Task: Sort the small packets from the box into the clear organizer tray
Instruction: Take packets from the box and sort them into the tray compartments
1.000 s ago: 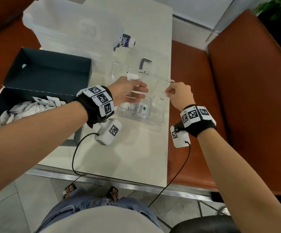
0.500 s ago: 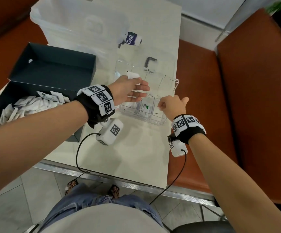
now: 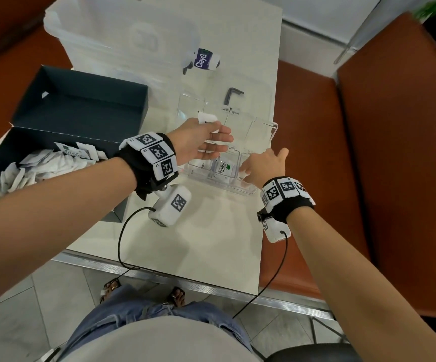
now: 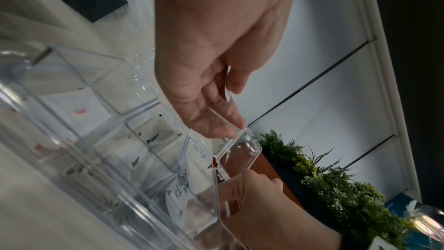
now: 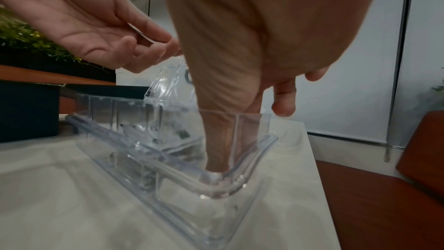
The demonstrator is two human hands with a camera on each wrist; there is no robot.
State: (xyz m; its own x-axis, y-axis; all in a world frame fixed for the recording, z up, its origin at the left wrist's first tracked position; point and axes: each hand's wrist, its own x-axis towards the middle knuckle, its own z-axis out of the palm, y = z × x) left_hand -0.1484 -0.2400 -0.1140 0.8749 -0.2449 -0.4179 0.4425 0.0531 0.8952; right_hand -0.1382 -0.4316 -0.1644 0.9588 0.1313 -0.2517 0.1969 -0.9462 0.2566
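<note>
White table (image 3: 211,244) fills centre frame in the head view. Dark box (image 3: 81,108) at left of frame, lid open; a heap of small white packets (image 3: 42,165) lies in its near compartment at far left. Frosted plastic bin (image 3: 112,43) at upper left. Clear organizer tray (image 3: 271,131) sits right of centre on the table, near the right table edge, divided into compartments.

Left hand (image 3: 201,142) hovers over the tray's middle, palm turned toward the right of the frame; thumb and fingers pinch a white packet (image 3: 206,118), remaining fingers extended and loosely spread. Left wrist view: its fingertips are close to a raised clear tray edge; contact cannot be told.

Right hand (image 3: 264,165) at the tray's near-right corner. Right wrist view: one finger (image 5: 216,140) points straight down into the corner compartment, reaching its floor; the other fingers are loosely curled, holding nothing visible.

In the tray's near row: a packet marked Stevia (image 3: 224,168) in the middle compartment, a Pepper packet (image 4: 153,136) in the one to its left.

Small bottle (image 3: 206,60) lying at upper centre. Black angled piece (image 3: 231,95) above the tray.
</note>
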